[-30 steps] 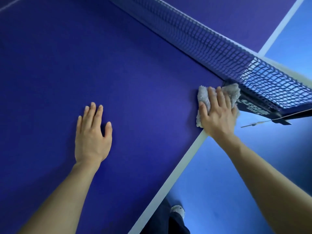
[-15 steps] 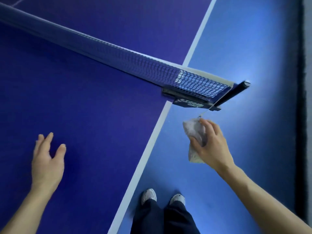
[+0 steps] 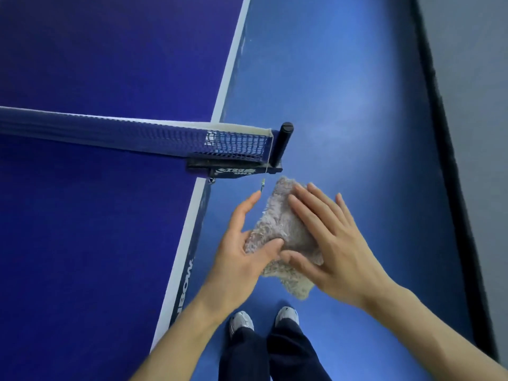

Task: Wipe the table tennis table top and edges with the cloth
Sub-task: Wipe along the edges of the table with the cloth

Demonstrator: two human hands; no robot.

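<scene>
While the fingers (image 3: 310,213) of the right hand (image 3: 341,243) lie straight and flat on the cloth (image 3: 275,224), the left hand (image 3: 239,251) pinches it, thumb on top. The cloth is held above the floor (image 3: 357,105), just beside the bench (image 3: 82,243) edge, near the net post (image 3: 283,144).

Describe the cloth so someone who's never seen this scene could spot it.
Follow the white side line of the table to the black net post. This side of the post, off the table, the cloth sits between the left hand and right hand, above the floor. It's the only pale, shaggy thing among smooth blue surfaces.
</scene>
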